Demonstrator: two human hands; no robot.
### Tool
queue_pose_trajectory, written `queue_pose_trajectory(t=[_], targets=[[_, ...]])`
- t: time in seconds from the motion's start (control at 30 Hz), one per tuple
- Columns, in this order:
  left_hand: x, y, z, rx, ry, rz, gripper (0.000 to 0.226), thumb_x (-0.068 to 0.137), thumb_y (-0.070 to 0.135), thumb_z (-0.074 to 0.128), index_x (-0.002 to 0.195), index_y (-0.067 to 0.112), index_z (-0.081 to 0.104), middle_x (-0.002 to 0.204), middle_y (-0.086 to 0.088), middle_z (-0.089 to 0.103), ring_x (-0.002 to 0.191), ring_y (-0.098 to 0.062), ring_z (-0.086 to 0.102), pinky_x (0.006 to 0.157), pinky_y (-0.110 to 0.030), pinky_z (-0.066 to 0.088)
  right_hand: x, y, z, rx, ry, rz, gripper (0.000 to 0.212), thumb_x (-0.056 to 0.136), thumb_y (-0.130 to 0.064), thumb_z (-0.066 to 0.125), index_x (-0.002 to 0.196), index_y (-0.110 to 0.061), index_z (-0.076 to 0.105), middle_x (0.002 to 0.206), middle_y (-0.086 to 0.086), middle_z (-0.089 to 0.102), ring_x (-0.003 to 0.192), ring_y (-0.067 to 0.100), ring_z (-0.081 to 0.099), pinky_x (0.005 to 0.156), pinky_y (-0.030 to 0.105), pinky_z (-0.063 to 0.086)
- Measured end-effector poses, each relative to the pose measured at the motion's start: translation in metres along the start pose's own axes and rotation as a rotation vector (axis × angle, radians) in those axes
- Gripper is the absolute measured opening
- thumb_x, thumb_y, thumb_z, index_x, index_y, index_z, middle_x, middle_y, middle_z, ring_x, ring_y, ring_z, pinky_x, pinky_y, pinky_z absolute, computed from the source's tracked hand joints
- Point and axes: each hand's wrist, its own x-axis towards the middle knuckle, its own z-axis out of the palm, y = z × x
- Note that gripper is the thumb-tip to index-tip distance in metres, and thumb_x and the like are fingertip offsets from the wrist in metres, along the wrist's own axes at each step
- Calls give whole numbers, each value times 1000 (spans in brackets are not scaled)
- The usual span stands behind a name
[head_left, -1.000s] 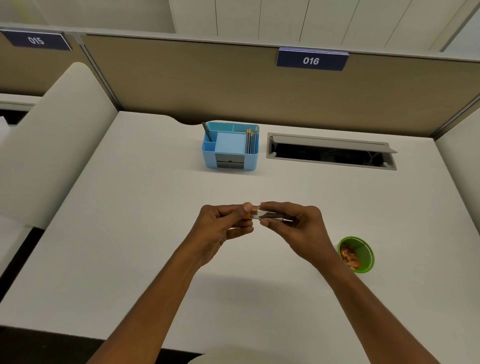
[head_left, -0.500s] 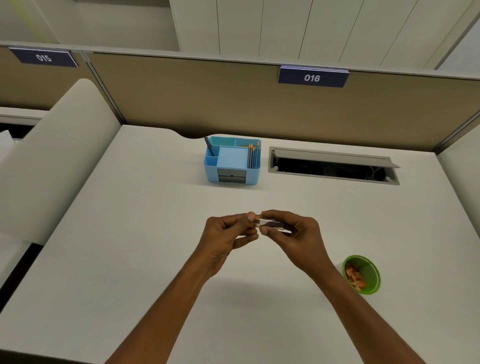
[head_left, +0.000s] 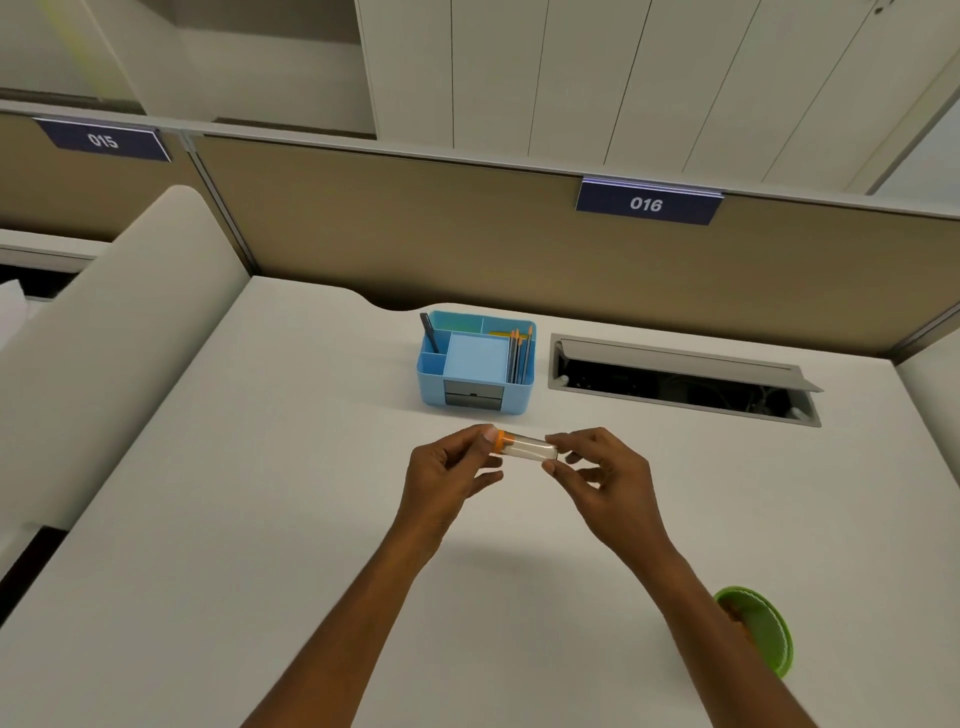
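Observation:
A small clear tube (head_left: 527, 447) with an orange cap lies level between both hands, above the middle of the white desk (head_left: 260, 493). My left hand (head_left: 448, 475) pinches the orange-capped end with thumb and fingers. My right hand (head_left: 602, 480) pinches the clear end, its other fingers loosely spread. What is inside the tube cannot be made out.
A blue desk organiser (head_left: 475, 364) with pencils and a pen stands behind the hands. To its right is an open cable hatch (head_left: 685, 379). A green cup (head_left: 758, 626) with orange bits sits at the front right, partly behind my right forearm. Beige partitions enclose the desk.
The hands have drawn slightly apart, so more of the clear tube and its orange cap shows. The camera has tilted up, and the green cup sits lower in view.

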Motion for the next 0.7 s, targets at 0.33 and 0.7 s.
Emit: queue_pose_trajectory(t=[0.33, 0.7], targets=[[75, -80, -44, 951, 115, 207, 66, 106, 47, 28, 163, 16, 20, 174, -6, 18, 161, -22, 11, 125, -35, 10, 91, 24, 39, -34, 100, 69, 27, 85, -14, 83, 112, -10, 79, 105, 10, 75, 83, 23, 68, 67, 37, 63], [102, -145, -71, 1272, 4, 233, 66, 109, 40, 25, 164, 12, 0, 175, -5, 1, 161, -21, -1, 128, -34, -5, 167, 53, 96, -153, -19, 206, 35, 90, -17, 78, 123, -6, 74, 132, 16, 68, 128, 31, 61, 98, 49, 60]])
